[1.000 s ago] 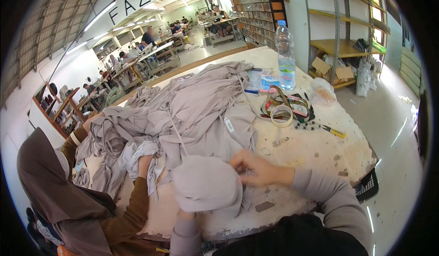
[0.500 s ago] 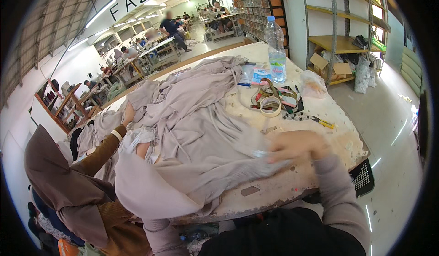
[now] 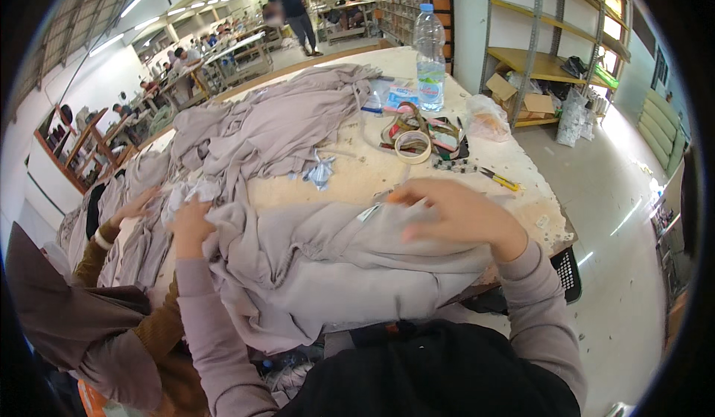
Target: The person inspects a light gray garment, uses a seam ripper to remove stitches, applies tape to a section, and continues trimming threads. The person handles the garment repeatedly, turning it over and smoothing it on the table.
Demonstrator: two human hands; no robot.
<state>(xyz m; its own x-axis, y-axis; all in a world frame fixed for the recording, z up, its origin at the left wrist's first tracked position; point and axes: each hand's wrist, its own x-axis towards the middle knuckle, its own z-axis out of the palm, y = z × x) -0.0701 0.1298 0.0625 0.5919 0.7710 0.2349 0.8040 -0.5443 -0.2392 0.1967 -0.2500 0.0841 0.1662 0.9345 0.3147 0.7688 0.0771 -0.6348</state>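
A greyish-beige garment [image 3: 350,279] lies bunched across the near side of the worktable, and its near edge hangs over the front. My left hand [image 3: 192,227] is closed at its left end, beside a crumpled white cloth [image 3: 195,192]; its fingertips are partly hidden. My right hand [image 3: 458,216] hovers at the garment's right part, fingers curved and apart. A small white label [image 3: 367,213] shows on the fabric just left of it. Beyond lies a larger heap of the same fabric [image 3: 261,122].
Tape roll [image 3: 412,147], yellow cutter [image 3: 500,179], water bottle [image 3: 430,63] and plastic bag [image 3: 488,119] stand or lie at the table's far right. A co-worker's hand [image 3: 138,204] reaches onto fabric at left. Metal shelving [image 3: 532,52] stands behind. A black basket [image 3: 569,275] is below the right edge.
The raised garment has come down flat along the near edge, uncovering tabletop and a small bluish-white scrap. My left hand has come into view; my right hand's fingers have spread. The view has shifted.
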